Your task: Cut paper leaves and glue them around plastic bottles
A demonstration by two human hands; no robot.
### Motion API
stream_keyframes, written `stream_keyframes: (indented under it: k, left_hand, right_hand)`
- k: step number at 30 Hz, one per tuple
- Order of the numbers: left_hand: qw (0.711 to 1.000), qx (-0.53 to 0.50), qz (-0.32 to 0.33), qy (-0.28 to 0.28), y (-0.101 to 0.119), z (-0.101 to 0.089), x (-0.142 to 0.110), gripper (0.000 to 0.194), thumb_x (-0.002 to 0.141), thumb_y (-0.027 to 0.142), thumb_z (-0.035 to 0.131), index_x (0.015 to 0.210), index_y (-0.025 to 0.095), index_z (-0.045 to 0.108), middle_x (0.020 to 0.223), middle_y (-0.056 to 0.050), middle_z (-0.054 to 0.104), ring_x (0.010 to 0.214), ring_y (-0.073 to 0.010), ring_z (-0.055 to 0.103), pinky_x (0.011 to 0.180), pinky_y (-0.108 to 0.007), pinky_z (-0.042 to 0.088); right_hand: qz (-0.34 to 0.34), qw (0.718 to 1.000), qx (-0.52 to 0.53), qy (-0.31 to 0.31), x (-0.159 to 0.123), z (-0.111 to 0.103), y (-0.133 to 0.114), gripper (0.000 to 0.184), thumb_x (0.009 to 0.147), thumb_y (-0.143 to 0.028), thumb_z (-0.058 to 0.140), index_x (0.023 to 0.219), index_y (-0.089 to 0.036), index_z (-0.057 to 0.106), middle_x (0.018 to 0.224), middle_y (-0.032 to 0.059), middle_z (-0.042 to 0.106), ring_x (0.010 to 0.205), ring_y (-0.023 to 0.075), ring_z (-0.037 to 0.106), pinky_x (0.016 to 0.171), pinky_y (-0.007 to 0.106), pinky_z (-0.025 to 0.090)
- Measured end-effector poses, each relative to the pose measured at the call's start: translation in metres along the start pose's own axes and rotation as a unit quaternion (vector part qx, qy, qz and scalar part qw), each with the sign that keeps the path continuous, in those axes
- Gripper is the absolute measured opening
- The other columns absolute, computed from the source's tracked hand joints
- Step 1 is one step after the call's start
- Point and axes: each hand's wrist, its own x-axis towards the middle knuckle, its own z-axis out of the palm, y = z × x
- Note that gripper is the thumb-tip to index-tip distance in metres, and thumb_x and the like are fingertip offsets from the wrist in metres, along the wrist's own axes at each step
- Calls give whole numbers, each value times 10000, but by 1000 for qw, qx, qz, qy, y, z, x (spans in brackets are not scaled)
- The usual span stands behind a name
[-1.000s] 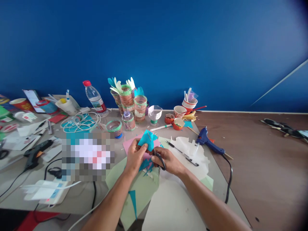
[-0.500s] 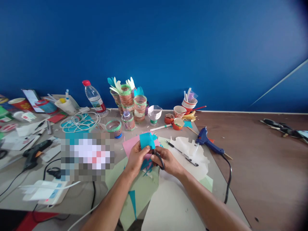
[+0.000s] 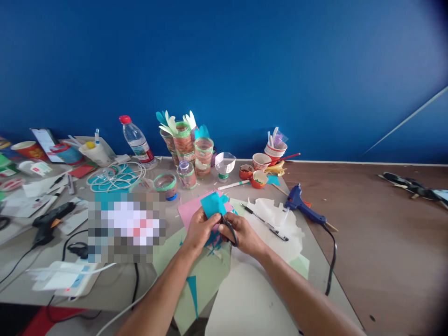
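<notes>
A piece of blue paper [image 3: 211, 204] is pinched in my left hand [image 3: 201, 229], thumb on its near face. My right hand [image 3: 242, 231] grips black-handled scissors [image 3: 231, 232], whose blades are at the paper's lower right edge and mostly hidden. Below both hands lie a pink sheet [image 3: 189, 208], blue scraps [image 3: 214, 240] and a pale green sheet [image 3: 175, 268]. A black pen [image 3: 259, 218] rests on torn white paper [image 3: 296, 233], to the right of my right hand.
Painted jars [image 3: 184, 142] with paper leaves stand at the back, beside a water bottle [image 3: 137, 140]. Paint cups [image 3: 259, 179] sit at back right. A blue glue gun [image 3: 303, 206] lies right, a black one [image 3: 52, 224] left. A corded power strip [image 3: 79, 280] is at front left.
The blue paper has turned and tilted slightly in my left hand, showing more of its face. My right hand and the scissors have shifted slightly left.
</notes>
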Motion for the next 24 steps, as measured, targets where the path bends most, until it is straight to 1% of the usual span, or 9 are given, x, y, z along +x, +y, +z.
stream_keyframes:
  k: [5, 10, 15, 20, 24]
  left_hand:
    - [1000, 4, 5, 0, 0, -1, 1, 292, 649, 340, 732, 861, 154, 657, 790, -30, 681, 705, -162, 595, 664, -275, 480]
    - [1000, 7, 25, 10, -1, -1, 1, 224, 671, 328, 719, 804, 160, 656, 724, -5, 657, 677, -138, 580, 677, -255, 464]
    - [999, 7, 37, 22, -4, -4, 3, 256, 669, 348, 720, 842, 165, 678, 810, -26, 688, 738, -153, 600, 736, -269, 465]
    - [999, 6, 44, 19, -4, -3, 4, 223, 693, 337, 706, 838, 171, 675, 804, -18, 691, 738, -151, 602, 741, -270, 463]
    - [999, 2, 41, 20, -2, -1, 3, 241, 677, 337, 717, 841, 166, 669, 804, -22, 685, 739, -153, 594, 736, -274, 461]
  right_hand:
    - [-4, 1000, -1, 3, 0, 1, -1, 517, 718, -701, 575, 736, -193, 481, 567, -33, 482, 518, 103, 445, 483, 232, 371]
    - [-8, 1000, 7, 9, 0, 2, 1, 518, 711, -699, 586, 728, -192, 479, 553, -37, 474, 499, 94, 424, 462, 225, 347]
    - [-6, 999, 26, 22, 1, 2, 4, 517, 708, -695, 594, 776, -188, 520, 563, -32, 491, 503, 99, 445, 476, 233, 382]
    - [-10, 999, 30, 32, 1, 5, 6, 522, 713, -692, 590, 800, -182, 524, 564, -35, 475, 504, 99, 441, 476, 237, 380]
    - [-16, 999, 28, 36, 1, 5, 8, 517, 722, -685, 584, 788, -178, 514, 568, -33, 473, 502, 96, 433, 474, 236, 378]
